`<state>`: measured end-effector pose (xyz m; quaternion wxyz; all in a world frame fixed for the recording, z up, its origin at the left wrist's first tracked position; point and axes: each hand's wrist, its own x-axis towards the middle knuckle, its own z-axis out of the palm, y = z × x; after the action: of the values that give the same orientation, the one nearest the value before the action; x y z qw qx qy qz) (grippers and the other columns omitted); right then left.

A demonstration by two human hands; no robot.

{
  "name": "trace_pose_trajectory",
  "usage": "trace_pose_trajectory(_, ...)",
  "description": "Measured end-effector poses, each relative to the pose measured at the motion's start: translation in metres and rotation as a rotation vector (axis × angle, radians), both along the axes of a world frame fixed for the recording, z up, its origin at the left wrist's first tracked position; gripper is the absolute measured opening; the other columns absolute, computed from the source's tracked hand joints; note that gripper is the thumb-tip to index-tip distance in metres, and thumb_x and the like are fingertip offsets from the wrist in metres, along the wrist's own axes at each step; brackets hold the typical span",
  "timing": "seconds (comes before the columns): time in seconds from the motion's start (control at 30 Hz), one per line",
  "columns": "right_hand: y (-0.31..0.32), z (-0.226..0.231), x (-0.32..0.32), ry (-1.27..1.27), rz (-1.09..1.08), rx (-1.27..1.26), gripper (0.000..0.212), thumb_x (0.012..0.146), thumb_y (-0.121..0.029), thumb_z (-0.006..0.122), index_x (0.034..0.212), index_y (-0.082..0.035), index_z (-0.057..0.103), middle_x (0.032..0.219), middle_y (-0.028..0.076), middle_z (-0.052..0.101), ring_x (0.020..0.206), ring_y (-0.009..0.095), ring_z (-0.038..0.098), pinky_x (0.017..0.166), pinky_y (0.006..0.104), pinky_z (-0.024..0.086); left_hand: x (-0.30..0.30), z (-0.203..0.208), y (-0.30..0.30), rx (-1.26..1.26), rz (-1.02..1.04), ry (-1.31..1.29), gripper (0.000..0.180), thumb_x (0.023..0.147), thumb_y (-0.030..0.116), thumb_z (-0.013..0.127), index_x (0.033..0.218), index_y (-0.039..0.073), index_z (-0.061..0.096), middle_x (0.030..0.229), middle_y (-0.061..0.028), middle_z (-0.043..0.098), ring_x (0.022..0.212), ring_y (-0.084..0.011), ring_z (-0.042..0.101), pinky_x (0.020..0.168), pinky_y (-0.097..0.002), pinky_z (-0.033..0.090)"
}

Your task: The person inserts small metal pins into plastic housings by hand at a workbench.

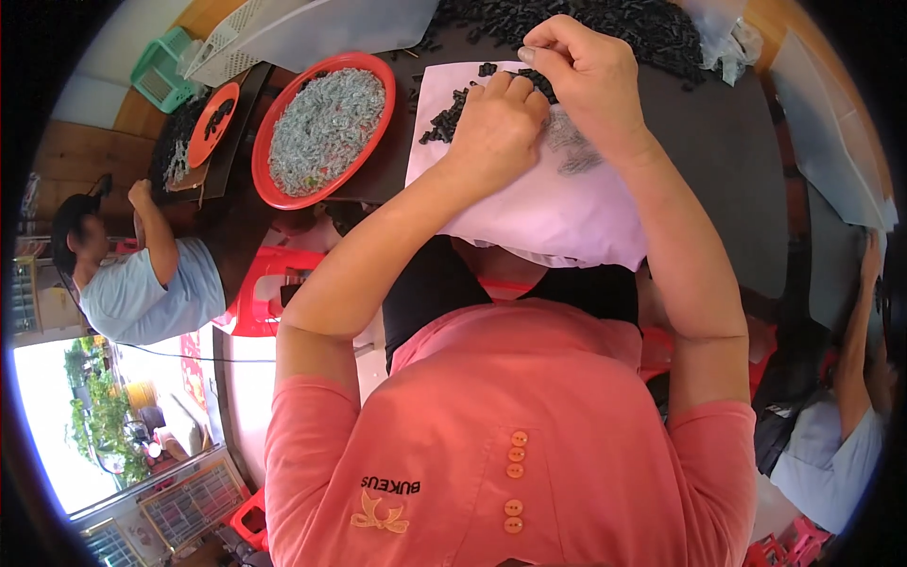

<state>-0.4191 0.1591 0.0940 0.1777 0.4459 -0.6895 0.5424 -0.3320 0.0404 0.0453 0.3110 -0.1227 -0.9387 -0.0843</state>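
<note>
A pale pink cloth (567,213) covers the table edge in front of me and hangs toward my lap. Small black pieces (442,125) lie heaped on its far left part. My left hand (501,123) rests by them with its fingers curled; whatever they hold is hidden. Just to the right and a bit farther off, my right hand (590,85) is raised, thumb and forefinger pinched together; I cannot make out anything between them. Under the right wrist lies a patch of thin dark grey strands, like pins or wires (572,146).
Left of the cloth stands a red basin (262,151) full of small clear pieces. A large pile of black pieces (605,19) spreads along the far table, with a plastic bag (737,52) at its right. Co-workers sit at the left (156,274) and right (822,454).
</note>
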Motion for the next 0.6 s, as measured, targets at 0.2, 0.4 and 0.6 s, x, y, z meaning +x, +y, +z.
trace_pose_trajectory(0.2, 0.003, 0.006, 0.004, -0.004, 0.006, 0.013, 0.008, 0.082, -0.008, 0.072, 0.088, -0.004, 0.068, 0.065, 0.002, 0.063, 0.054, 0.006, 0.052, 0.051, 0.0229, 0.041, 0.008, 0.001, -0.002, -0.006, 0.032, -0.042, 0.015, 0.07, 0.004, 0.066, 0.084, 0.004, 0.062, 0.085, -0.0091, 0.057, 0.084, -0.0298, 0.056, 0.069, -0.043, 0.045)
trace_pose_trajectory(0.4, 0.001, 0.004, 0.005, 0.016, 0.024, 0.024, 0.007, 0.082, -0.006, 0.071, 0.087, -0.003, 0.067, 0.065, 0.003, 0.064, 0.054, 0.008, 0.053, 0.052, 0.024, 0.042, 0.012, 0.003, -0.003, -0.067, 0.063, -0.01, 0.012, 0.072, 0.005, 0.067, 0.082, 0.003, 0.061, 0.085, -0.0088, 0.057, 0.084, -0.0302, 0.056, 0.068, -0.0426, 0.044)
trace_pose_trajectory(0.6, 0.0, 0.006, 0.008, -0.014, 0.038, 0.041, 0.007, 0.083, -0.006, 0.07, 0.088, -0.003, 0.067, 0.066, 0.004, 0.064, 0.055, 0.008, 0.053, 0.052, 0.0243, 0.042, 0.019, 0.007, -0.012, 0.147, 0.034, 0.071, 0.008, 0.077, 0.003, 0.066, 0.084, 0.001, 0.062, 0.081, -0.0089, 0.061, 0.079, -0.0262, 0.059, 0.068, -0.0388, 0.047)
